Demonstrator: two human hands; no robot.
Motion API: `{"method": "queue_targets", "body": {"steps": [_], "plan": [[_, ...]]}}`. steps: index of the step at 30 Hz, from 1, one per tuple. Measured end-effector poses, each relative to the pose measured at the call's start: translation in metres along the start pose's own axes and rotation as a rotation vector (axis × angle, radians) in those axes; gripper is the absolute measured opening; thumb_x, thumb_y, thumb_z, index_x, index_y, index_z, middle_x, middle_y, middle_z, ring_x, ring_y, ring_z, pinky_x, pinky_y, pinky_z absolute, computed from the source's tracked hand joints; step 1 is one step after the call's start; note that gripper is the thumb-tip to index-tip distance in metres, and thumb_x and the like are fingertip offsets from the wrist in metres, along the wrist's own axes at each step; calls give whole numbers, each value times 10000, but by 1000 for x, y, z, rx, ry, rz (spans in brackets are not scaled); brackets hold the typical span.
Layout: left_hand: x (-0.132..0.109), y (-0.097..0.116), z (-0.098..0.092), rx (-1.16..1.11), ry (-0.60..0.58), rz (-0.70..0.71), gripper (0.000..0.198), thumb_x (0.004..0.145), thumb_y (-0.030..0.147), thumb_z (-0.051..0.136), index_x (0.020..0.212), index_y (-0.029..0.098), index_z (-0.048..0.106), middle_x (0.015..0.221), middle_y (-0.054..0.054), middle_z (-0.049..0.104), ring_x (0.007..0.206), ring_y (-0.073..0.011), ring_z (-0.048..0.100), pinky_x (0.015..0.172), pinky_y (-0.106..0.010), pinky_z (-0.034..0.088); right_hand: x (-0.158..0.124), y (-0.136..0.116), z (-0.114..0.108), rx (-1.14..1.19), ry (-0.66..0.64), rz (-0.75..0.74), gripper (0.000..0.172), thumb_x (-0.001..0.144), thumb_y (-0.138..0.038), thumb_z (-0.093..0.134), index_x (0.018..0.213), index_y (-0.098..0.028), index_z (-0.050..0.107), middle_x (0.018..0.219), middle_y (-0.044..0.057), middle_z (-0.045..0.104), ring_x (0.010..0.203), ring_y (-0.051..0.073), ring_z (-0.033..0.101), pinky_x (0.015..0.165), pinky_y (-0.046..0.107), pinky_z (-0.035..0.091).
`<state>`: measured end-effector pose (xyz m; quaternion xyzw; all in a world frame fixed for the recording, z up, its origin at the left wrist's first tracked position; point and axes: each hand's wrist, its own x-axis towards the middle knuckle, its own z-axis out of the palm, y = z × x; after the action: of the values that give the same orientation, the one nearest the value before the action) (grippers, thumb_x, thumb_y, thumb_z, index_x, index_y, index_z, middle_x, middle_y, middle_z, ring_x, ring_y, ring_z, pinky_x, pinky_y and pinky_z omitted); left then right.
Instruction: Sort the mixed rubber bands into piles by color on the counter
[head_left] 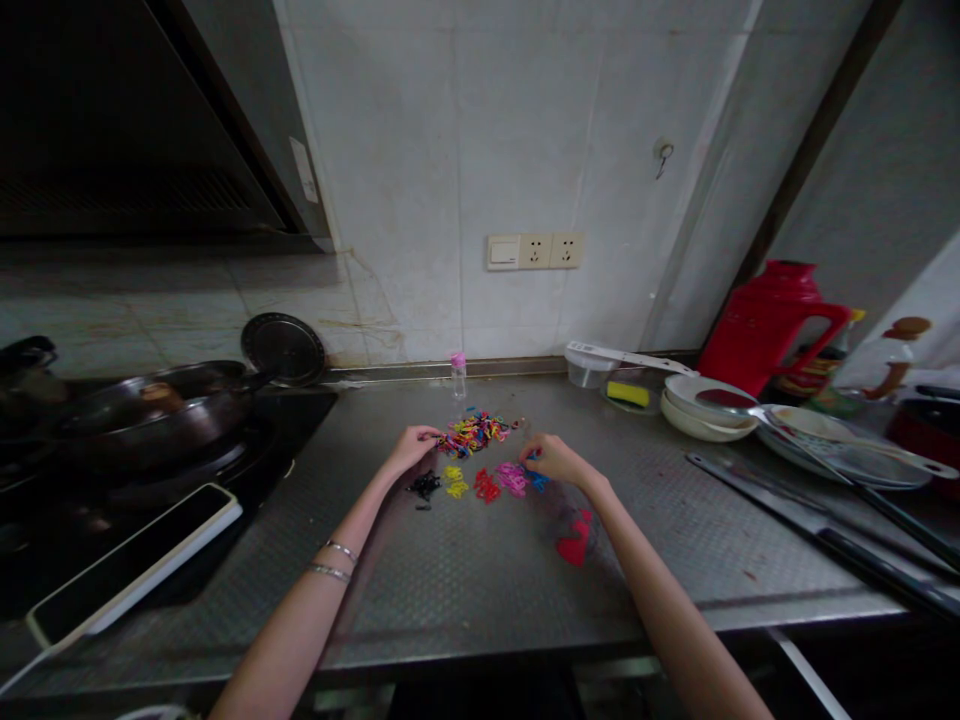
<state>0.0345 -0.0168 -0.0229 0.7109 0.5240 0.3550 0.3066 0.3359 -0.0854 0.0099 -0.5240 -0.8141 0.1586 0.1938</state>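
Two bare forearms reach in over a grey metal table (450, 590), its surface finely patterned. The left hand (415, 450), with two bracelets (330, 572) further down its arm, is bent inward, thumb and fingers drawn together at the near side of a mixed heap of small coloured bands (476, 432). The heap lies just to the right of its fingertips and seems to touch them; whether a band is pinched there, I cannot tell. The right hand (553, 460) is curled with its fingertips down at a small pile of blue bands (537, 481), partly covering it; its grip, too, is hidden, so I cannot tell whether it has hold of one.

Between the hands, nearer the body than the mixed heap, single-colour piles sit in a loose row: black bands (425, 486) just below the left hand, then yellow bands (455, 481), red bands (486, 485), and pink bands (512, 479) just left of the right hand's fingertips.

The bands look like thin elastic loops: probably very light, soft and springy, more likely to cling and tangle than to slip. They should survive dropping, though a hard tug might snap one. The best hold is likely a fingertip pinch on one loop at the heap's loose edge, beside the left hand, lifting gently so neighbours fall free.
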Motion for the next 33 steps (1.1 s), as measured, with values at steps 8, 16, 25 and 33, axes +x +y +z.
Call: {"method": "queue_targets", "body": {"steps": [8,16,25,33], "plan": [[0,-1,0,-8,0,14,310,656,207,512,902,89,658,652,-39,631,539,-106,495,499,-191,335,-2,8,7,-113,28,24,248,632,-243,549,840,-220,682,862,26,619,869,171,514,844,277,354],[-1,0,1,-27,-10,7,309,662,188,504,909,75,651,663,-51,636,545,-107,508,510,-193,350,-2,18,14,-99,51,-20,163,656,-233,547,746,-191,677,838,41,598,879,172,488,829,260,346],[-1,-1,0,-18,-3,14,307,663,199,506,901,79,658,659,-53,641,545,-113,510,512,-199,354,-4,27,11,-115,43,42,167,670,-223,540,760,-193,677,893,55,565,879,167,470,804,240,351],[-3,5,-1,1,-1,-4,308,664,184,492,905,82,653,737,-64,661,607,-124,546,558,-206,391,-7,27,8,-161,113,46,181,655,-196,552,792,-185,669,896,76,540,878,191,451,782,271,356]]}}
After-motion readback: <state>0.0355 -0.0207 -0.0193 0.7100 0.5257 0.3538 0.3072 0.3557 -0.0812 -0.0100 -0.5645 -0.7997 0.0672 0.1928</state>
